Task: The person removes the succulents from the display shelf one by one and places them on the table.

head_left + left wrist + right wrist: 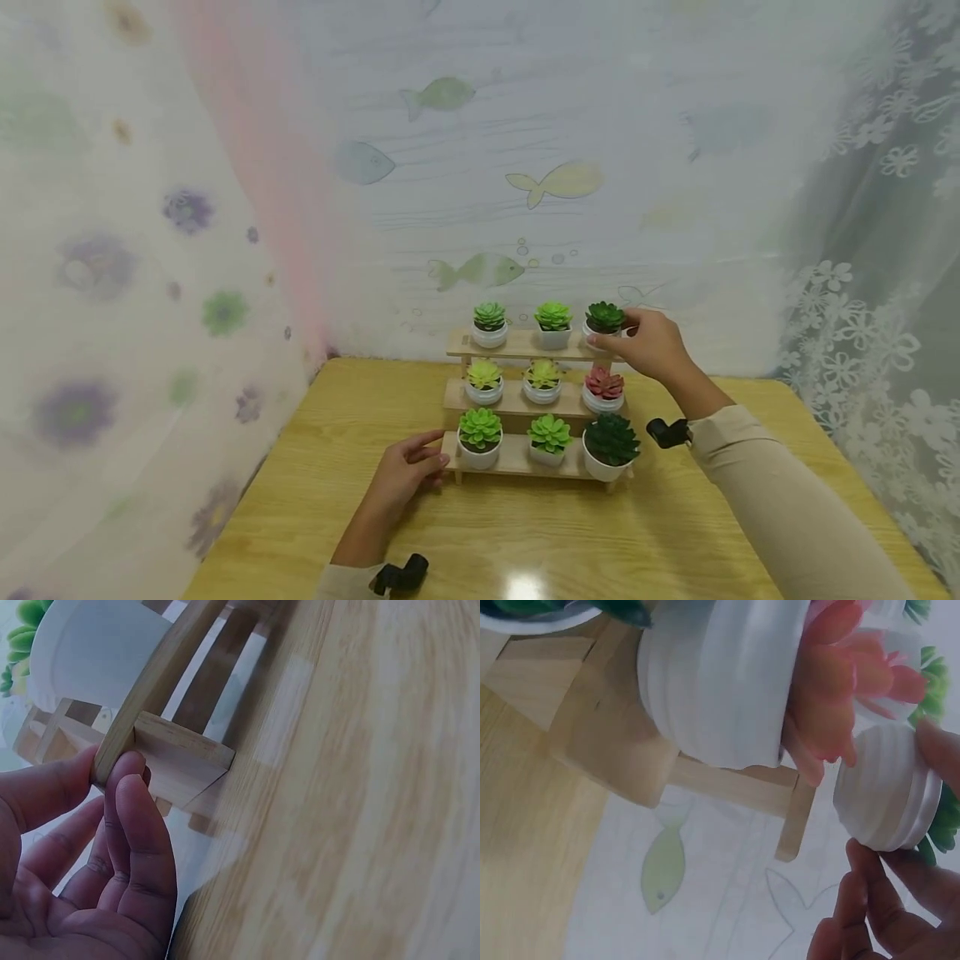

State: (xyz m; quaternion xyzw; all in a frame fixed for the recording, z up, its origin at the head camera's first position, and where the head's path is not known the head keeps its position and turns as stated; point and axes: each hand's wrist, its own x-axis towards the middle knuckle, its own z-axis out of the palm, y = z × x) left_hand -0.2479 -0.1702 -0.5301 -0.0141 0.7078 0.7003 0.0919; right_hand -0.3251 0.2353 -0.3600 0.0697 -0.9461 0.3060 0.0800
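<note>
Pot [885, 787] with the dark green plant is at the right end of the stand's [513, 454] top tier, pinched in the right grip [654, 343]: thumb near side, fingers far side, spread just to pot width. Can't tell if its base touches the wood. Left grip [405, 471] has the left end of the bottom tier, thumb above and fingers below, closed down to board thickness.

Edge-wise, it's right by the tier's end, with a decent gap to the square pot [555, 338] beside it. Red plant [603, 382] is one tier down, just below. Plenty of surface [375, 400] runs along both sides and in front, while a fish-print sheet [480, 217] hangs behind.

Pot's white, rounded and ringed; the stand is pale wood with squared edges. Red plant has chunky, pointed leaves. Surface is yellowish woodgrain, shiny enough to glare up front.
</note>
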